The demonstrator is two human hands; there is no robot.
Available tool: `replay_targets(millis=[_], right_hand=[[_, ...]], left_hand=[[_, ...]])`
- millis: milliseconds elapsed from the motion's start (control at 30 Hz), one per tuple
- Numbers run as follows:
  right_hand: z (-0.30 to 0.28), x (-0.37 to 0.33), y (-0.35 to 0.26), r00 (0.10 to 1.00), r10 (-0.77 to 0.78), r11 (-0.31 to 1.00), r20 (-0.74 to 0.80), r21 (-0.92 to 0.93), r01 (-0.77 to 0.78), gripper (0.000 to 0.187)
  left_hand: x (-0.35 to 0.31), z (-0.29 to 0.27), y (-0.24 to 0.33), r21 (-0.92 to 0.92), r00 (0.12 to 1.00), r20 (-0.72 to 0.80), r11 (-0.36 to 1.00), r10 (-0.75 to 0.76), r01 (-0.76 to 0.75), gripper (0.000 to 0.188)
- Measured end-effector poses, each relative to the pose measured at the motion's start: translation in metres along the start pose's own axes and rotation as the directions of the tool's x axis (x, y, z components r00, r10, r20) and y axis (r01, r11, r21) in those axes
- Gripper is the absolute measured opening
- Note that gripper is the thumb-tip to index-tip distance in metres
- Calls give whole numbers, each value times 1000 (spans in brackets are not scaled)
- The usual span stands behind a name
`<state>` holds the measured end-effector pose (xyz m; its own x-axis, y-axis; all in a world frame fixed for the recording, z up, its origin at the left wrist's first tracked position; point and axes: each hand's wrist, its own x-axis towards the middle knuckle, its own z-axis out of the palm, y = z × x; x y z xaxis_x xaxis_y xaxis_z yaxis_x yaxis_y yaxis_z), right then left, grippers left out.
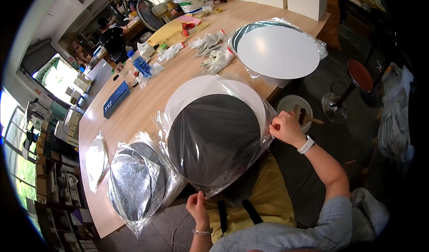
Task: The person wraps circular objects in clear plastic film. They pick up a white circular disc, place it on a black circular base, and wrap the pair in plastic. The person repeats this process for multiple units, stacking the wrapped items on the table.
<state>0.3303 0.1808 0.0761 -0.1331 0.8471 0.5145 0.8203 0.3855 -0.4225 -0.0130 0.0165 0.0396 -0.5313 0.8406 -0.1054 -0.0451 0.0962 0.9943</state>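
In front of me a dark grey round board (214,140) lies inside a clear plastic bag (267,138), its near part reaching past the table edge. My left hand (198,209) is closed in a pinch on the bag at the disc's near rim. On the right side, my right hand (287,127) pinches the bag's edge beside the disc. A white round board (190,88) shows partly from beneath the dark one. To the left lie silvery round boards (129,178) in crinkled clear plastic.
A large white disc (279,50) on plastic lies at the far right of the table (147,106). Farther back are work gloves (210,46), a blue bottle (142,65) and a blue box (117,99). A bucket (292,105) and stool (359,75) stand right. Another person (112,39) is far left.
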Motion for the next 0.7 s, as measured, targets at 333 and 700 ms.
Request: replay_targets(millis=[333,700], right_hand=[[-9,-5,0,999,35,999,-34,30,-34,15],[14,-92,-89,600,48,-373,798,572,-731,49]], left_hand=[[6,1,-1,-271,965,137,929,-224,254,11],[-9,-17,-39,-562,832,519,655,-196,505,7]])
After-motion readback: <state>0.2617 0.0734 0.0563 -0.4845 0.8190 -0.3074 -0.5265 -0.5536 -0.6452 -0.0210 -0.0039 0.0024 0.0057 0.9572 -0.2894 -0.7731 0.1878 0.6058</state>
